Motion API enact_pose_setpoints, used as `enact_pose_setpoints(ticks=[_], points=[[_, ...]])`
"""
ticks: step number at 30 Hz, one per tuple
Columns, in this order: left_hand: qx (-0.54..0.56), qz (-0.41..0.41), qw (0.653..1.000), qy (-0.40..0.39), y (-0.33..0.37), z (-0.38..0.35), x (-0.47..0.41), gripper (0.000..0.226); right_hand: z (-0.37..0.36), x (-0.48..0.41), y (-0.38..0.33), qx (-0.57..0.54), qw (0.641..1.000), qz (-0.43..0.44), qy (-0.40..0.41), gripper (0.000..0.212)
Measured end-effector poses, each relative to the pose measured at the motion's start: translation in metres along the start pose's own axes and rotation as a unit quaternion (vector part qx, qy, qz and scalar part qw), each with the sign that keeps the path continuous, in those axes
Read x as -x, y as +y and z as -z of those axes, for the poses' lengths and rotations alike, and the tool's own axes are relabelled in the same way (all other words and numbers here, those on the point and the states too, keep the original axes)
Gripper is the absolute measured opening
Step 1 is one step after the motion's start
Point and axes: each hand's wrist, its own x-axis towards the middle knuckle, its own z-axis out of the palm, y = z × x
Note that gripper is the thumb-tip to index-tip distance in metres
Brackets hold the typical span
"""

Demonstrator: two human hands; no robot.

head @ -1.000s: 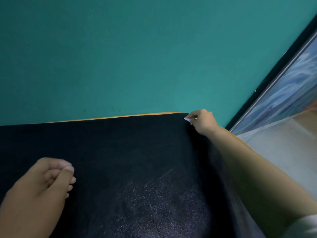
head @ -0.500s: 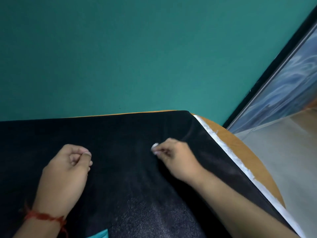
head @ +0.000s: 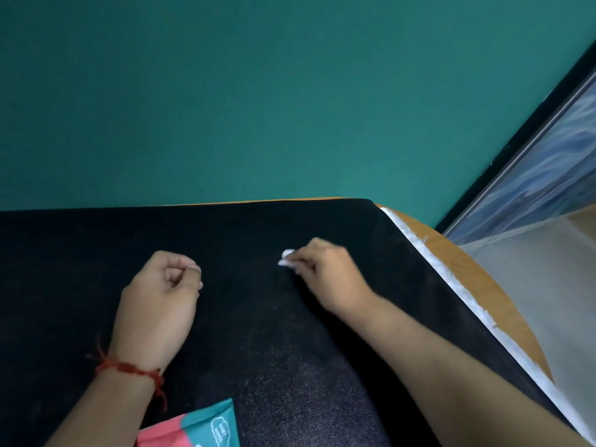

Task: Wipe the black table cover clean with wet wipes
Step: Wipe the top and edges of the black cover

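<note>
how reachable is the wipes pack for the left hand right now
Probably yes, easily: the left hand holds nothing, and the wipes pack lies on the black table cover just beside its wrist, with nothing between them.

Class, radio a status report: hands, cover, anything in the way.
Right hand pinches wipe on cover. Left hand fisted, empty, resting on cover. Wipes pack by left forearm, apart from wipe.

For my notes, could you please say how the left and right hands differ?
The right hand pinches a white wipe; the left hand is curled and holds nothing. The left hand's wrist wears a red thread; the right hand's is bare. Both are over the black table cover.
</note>
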Motion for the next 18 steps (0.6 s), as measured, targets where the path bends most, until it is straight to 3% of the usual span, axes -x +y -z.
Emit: enact_pose_setpoints(ticks=[5,10,18], points=[[-0.001,-0.009,1.000,0.002,-0.002,0.000,-0.001,0.010,0.023,-0.037,0.053,0.049,0.990,-0.130,0.036,0.013],[-0.009,-0.017,1.000,0.008,-0.004,0.002,0.000,0.010,0.026,-0.002,0.035,0.055,0.993,-0.102,0.011,0.026],[-0.043,-0.031,0.998,0.021,-0.004,-0.002,0.009,0.009,0.034,0.115,-0.012,-0.005,0.999,-0.045,-0.022,0.020]])
